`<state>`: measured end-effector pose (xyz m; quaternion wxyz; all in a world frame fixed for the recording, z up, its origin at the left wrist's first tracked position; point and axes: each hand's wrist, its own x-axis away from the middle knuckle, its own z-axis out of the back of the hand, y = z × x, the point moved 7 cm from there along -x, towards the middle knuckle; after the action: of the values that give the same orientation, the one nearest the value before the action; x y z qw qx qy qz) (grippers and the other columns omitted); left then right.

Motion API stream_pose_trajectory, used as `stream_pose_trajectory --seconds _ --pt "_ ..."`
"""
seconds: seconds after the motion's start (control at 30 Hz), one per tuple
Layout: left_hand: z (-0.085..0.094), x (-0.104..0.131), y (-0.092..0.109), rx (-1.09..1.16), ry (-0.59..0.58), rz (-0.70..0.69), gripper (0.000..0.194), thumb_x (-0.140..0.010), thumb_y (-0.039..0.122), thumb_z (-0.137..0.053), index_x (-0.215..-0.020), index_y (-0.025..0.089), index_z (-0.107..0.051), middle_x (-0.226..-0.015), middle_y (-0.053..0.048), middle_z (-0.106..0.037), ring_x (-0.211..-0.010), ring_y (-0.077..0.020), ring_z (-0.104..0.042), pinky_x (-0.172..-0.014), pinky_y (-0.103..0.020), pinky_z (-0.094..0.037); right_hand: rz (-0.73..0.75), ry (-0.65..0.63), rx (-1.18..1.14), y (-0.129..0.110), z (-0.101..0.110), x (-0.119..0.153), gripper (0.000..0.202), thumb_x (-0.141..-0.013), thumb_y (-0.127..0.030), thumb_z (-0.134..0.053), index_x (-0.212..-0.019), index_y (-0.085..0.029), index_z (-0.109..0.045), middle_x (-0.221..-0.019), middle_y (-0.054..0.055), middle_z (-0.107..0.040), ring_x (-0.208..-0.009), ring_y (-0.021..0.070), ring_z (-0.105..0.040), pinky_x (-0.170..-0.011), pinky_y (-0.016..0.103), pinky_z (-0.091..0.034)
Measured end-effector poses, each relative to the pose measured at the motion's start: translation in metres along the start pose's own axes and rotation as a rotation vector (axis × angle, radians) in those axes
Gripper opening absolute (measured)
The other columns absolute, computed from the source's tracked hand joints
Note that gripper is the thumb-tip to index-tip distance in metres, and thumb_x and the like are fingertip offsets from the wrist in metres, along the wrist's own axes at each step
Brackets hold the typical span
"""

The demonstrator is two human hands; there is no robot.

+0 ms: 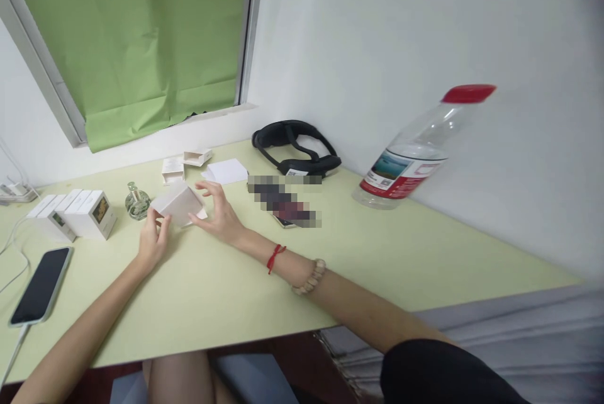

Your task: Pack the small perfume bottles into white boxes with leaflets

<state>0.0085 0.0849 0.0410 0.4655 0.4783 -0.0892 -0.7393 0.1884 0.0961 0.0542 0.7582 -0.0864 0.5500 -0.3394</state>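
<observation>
A plain white folded-card box (175, 204) is tilted just above the desk between my two hands. My left hand (155, 237) grips its lower left side, thumb and fingers closed on the card. My right hand (221, 218) is at the right end of the box, with index finger and thumb spread apart and the thumb at the edge of a flap. What is inside the box cannot be seen. Behind my left hand stands a green glass perfume bottle (137, 201). Two small open white trays (173, 170) and a white sheet (226, 170) lie beyond the box.
Several white boxes (89, 215) with small pictures stand at left, near a phone (41, 284) on a cable. A black headset (302, 149) rests at the back. A pixelated item (285, 202) lies right of my right hand. Farther right is a red-capped plastic bottle (406, 162).
</observation>
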Motion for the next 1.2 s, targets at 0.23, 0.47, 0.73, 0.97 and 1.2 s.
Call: stream_pose_trajectory --seconds 0.23,0.47,0.73,0.97,1.2 --pt "-0.012 0.010 -0.001 0.372 0.077 0.334 0.055 -0.090 0.065 -0.040 -0.124 0.022 -0.047 -0.099 -0.007 -0.060 -0.077 -0.0151 -0.059 -0.054 -0.024 -0.051 -0.168 -0.151 -0.268 0.004 -0.020 0.012 0.047 -0.097 -0.042 -0.037 -0.137 -0.020 -0.045 -0.132 0.013 -0.058 -0.117 0.0250 -0.058 -0.094 0.041 -0.051" --pt "-0.011 0.009 -0.001 0.418 0.066 0.333 0.077 -0.088 0.049 -0.058 -0.149 0.036 -0.013 -0.129 -0.011 -0.052 -0.085 -0.0144 -0.065 -0.058 -0.023 -0.055 -0.006 -0.324 -0.122 -0.021 -0.025 0.015 0.057 -0.095 -0.037 -0.039 -0.149 -0.022 -0.029 -0.147 0.011 -0.045 -0.130 0.0256 -0.049 -0.097 0.042 -0.052" --pt "-0.039 0.007 0.003 -0.019 -0.288 -0.039 0.050 -0.092 0.025 -0.046 -0.140 0.018 -0.040 -0.126 -0.015 -0.058 -0.113 -0.0225 -0.059 -0.096 -0.041 -0.051 -0.037 -0.241 0.061 0.002 -0.027 0.009 0.060 -0.093 -0.027 -0.046 -0.149 -0.023 -0.027 -0.146 0.012 -0.044 -0.132 0.0240 -0.047 -0.106 0.044 -0.047" --pt "-0.081 -0.019 -0.003 -0.515 -0.481 -0.064 0.036 -0.089 0.018 -0.041 -0.121 0.013 -0.056 -0.130 -0.015 -0.059 -0.122 -0.0265 -0.053 -0.104 -0.044 -0.042 -0.049 -0.322 0.320 0.027 -0.027 0.002 0.051 -0.093 -0.011 -0.037 -0.143 -0.022 -0.043 -0.138 0.010 -0.054 -0.125 0.0236 -0.052 -0.105 0.042 -0.044" --pt "-0.107 -0.071 -0.021 -0.607 -0.423 0.040 0.048 -0.091 0.029 -0.042 -0.137 0.015 -0.048 -0.145 -0.013 -0.048 -0.137 -0.0294 -0.039 -0.114 -0.047 -0.027 -0.132 -0.287 0.547 0.049 -0.009 -0.011 0.051 -0.091 -0.008 -0.038 -0.141 -0.018 -0.045 -0.118 0.012 -0.065 -0.109 0.0253 -0.058 -0.098 0.040 -0.043"
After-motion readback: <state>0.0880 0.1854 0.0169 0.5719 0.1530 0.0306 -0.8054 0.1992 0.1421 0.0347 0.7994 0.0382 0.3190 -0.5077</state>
